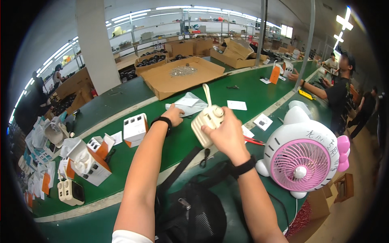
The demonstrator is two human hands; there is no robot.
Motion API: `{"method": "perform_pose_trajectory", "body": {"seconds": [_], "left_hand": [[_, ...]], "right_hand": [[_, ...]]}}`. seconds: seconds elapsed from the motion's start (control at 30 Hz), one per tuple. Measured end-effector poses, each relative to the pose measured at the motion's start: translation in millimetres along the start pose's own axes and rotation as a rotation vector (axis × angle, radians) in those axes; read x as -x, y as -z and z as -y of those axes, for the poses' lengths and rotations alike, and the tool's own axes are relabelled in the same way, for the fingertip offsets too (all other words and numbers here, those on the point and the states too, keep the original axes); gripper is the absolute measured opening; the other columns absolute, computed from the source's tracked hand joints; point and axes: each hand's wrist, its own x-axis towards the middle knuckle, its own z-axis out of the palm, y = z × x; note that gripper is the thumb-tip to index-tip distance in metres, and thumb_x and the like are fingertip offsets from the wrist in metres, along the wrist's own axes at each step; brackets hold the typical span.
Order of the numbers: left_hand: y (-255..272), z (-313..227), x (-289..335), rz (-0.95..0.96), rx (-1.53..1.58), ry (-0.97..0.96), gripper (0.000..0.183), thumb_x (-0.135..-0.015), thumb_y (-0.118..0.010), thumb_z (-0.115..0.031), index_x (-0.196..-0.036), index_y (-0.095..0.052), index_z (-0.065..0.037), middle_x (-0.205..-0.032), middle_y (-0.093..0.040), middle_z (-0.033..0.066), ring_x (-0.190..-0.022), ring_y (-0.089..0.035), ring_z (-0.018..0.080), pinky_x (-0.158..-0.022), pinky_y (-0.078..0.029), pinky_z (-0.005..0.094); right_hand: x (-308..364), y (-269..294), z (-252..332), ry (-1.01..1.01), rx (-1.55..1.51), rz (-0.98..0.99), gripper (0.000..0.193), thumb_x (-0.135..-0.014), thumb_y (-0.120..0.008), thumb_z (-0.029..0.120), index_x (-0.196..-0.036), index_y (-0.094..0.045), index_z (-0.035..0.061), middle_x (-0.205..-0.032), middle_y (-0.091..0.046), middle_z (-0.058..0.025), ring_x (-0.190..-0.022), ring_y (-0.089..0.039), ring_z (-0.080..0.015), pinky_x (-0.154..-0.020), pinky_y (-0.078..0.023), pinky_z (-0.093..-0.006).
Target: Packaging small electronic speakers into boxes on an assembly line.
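My right hand is wrapped round a cream box-shaped device, which looks like a portable power bank. It is held tilted above the green table, with a strap loop standing up from its top. At the near edge of a clear plastic bag, my left hand has its fingers curled onto the film. A white card lies on the bag. To the left of that hand stands a white and orange box. A short black cable lies below the device.
A pink and white fan stands at right, beside red-handled pliers. A black bag lies in front of me. Opened boxes and another cream device are at left. Behind is a cardboard tray; a co-worker stands far right.
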Motion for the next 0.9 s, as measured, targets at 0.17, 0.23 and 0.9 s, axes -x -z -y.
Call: {"method": "perform_pose_trajectory", "body": {"seconds": [0.17, 0.23, 0.9], "left_hand": [[-24, 7, 15, -0.094, -0.125, 0.128, 0.032, -0.079, -0.064, -0.017, -0.106, -0.065, -0.001, -0.106, -0.061, 0.0246, -0.1, -0.059, 0.0384, -0.089, -0.047, 0.0404], [6, -42, 54, -0.071, 0.031, 0.006, 0.021, -0.082, -0.06, -0.016, -0.091, -0.068, 0.002, -0.101, -0.062, 0.0259, -0.098, -0.06, 0.0379, -0.085, -0.048, 0.0409], [26, -22, 309, -0.244, -0.062, 0.227, 0.024, -0.076, -0.064, -0.02, -0.069, -0.06, 0.002, -0.079, -0.062, 0.0228, -0.083, -0.061, 0.0382, -0.075, -0.049, 0.0451]], "right_hand": [[-2, 43, 21, 0.103, -0.726, -0.132, 0.04, -0.071, -0.076, 0.01, -0.102, -0.057, -0.0059, -0.094, -0.066, -0.0127, -0.084, -0.064, -0.0163, -0.076, -0.05, -0.0295], [2, 66, 20, 0.066, -0.85, -0.157, 0.035, -0.073, -0.075, 0.009, -0.101, -0.059, -0.0042, -0.094, -0.065, -0.0102, -0.083, -0.062, -0.014, -0.076, -0.05, -0.0281], [69, 56, 99, 0.003, -1.343, 0.471, 0.045, -0.081, -0.067, 0.015, -0.116, -0.051, -0.0084, -0.107, -0.062, -0.0148, -0.093, -0.064, -0.0186, -0.085, -0.051, -0.0308]]}}
